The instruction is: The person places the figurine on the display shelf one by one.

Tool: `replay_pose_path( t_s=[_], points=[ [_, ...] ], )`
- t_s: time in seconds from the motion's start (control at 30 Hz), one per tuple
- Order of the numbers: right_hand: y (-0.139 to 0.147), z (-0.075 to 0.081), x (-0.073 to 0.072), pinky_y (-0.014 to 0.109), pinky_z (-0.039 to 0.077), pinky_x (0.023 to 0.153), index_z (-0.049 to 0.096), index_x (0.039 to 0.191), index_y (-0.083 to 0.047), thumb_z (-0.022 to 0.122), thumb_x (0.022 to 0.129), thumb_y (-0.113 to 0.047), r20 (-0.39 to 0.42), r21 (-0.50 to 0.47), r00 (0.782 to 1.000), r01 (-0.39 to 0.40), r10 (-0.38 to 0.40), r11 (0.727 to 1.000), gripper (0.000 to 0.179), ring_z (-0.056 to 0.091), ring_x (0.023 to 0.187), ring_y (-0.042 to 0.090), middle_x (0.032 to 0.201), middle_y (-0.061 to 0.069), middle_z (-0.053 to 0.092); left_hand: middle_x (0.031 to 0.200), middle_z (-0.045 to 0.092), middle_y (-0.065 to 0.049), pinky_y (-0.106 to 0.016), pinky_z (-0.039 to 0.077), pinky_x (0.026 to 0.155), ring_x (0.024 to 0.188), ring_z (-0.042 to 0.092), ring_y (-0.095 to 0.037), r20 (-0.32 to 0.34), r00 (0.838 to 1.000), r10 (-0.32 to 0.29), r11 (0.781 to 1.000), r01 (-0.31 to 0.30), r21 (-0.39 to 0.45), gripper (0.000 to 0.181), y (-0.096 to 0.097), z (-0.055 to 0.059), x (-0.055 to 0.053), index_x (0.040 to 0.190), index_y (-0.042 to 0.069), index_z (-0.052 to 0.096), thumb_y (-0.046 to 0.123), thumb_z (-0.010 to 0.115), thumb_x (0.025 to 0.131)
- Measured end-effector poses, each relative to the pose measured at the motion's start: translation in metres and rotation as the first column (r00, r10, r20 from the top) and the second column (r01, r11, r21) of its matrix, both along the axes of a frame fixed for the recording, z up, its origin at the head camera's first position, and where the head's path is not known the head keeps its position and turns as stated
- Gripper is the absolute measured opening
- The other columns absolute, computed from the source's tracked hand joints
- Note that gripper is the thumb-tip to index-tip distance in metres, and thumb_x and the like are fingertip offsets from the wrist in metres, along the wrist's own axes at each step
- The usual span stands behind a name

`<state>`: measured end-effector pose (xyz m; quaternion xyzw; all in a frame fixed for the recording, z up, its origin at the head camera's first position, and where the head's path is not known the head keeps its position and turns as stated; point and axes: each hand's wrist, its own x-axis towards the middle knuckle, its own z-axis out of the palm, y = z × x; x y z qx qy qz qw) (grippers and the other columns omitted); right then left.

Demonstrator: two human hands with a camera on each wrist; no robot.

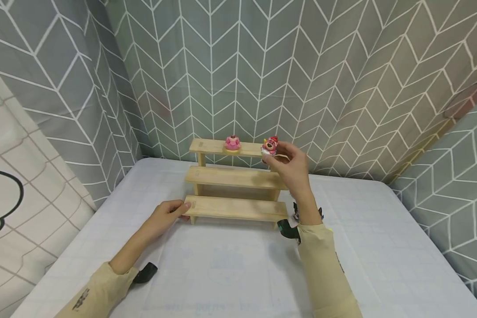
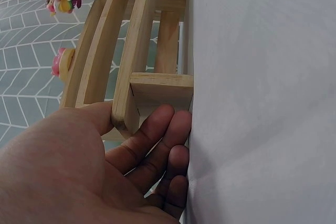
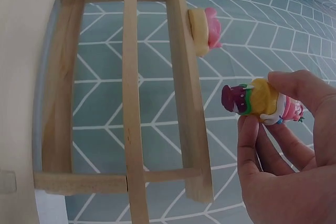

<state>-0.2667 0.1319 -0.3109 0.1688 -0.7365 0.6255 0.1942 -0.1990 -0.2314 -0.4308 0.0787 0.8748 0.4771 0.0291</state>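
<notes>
A light wooden three-step display stand point(image 1: 234, 177) stands on the white cloth. My left hand point(image 1: 168, 216) grips the left end of its lowest step, thumb on top and fingers curled underneath, as the left wrist view shows. Between thumb and fingers, my right hand point(image 1: 292, 168) pinches a small colourful bear figurine point(image 1: 269, 146) at the right end of the top step. From the right wrist, the figurine point(image 3: 265, 100) shows a yellow middle and a purple and green lower part, held apart from the step's edge. A pink figurine with a yellow base point(image 1: 232, 143) sits on the top step.
A dark-eared object point(image 1: 296, 211) lies partly hidden behind my right wrist. Black camera mounts, one by each wrist, stick out near the sleeves. A grey curtain point(image 1: 222, 70) with white zigzag lines hangs close behind the stand. White cloth point(image 1: 214, 274) covers the table.
</notes>
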Motion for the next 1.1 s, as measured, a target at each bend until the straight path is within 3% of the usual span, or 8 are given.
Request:
replay_pose_path(
  t_s=[0.23,0.5,1.1],
  points=[
    [-0.006,-0.003,-0.007,0.017,0.053,0.087,0.069,0.122,0.008,0.084,0.088,-0.002,-0.029,0.000,1.000,0.004,-0.004,1.000,0.038,0.064,0.105,0.017,0.119,0.023,0.069,0.094,0.075,-0.005,-0.033,0.045,0.087,0.093,0.059,-0.019,-0.007,1.000,0.000,1.000,0.000,-0.005,0.040,0.000,-0.001,0.000,0.103,0.006,0.074,0.041,0.057,0.110],
    [-0.013,-0.007,-0.015,0.019,0.055,0.086,0.070,0.121,0.009,0.082,0.088,0.002,-0.071,-0.079,0.997,-0.015,0.009,0.997,0.036,0.065,0.100,0.016,0.115,0.024,0.069,0.092,0.074,-0.005,-0.030,0.042,0.078,0.089,0.055,-0.019,0.006,1.000,0.006,1.000,-0.006,-0.016,0.043,-0.001,-0.004,-0.001,0.098,0.007,0.074,0.044,0.056,0.109],
    [-0.029,-0.002,-0.025,0.015,0.054,0.085,0.069,0.126,0.008,0.081,0.088,0.004,-0.051,-0.064,0.998,0.027,-0.030,0.998,0.039,0.065,0.102,0.017,0.120,0.026,0.070,0.093,0.073,-0.004,-0.033,0.043,0.085,0.094,0.056,-0.019,0.007,1.000,0.016,1.000,-0.016,0.015,0.037,0.000,-0.004,-0.003,0.102,0.006,0.074,0.039,0.057,0.110]
  ],
)
